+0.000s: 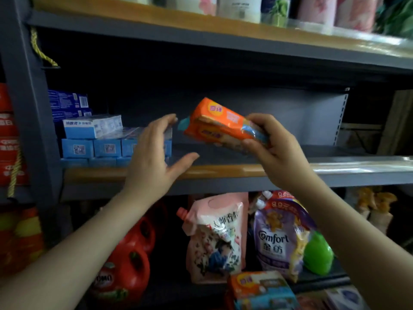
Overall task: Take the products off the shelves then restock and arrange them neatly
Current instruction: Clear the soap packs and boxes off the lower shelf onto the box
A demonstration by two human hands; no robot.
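the right hand grips one end of an orange packet, fingers and thumb curled round it, holding it tilted in the air above the middle shelf, near the centre of the view. the left hand is at nine o'clock of the packet, fingers spread and relaxed, holding nothing, just in front of the stacked blue boxes. at six o'clock, on the lower shelf, stand a pink pouch, a purple pouch and a red jug.
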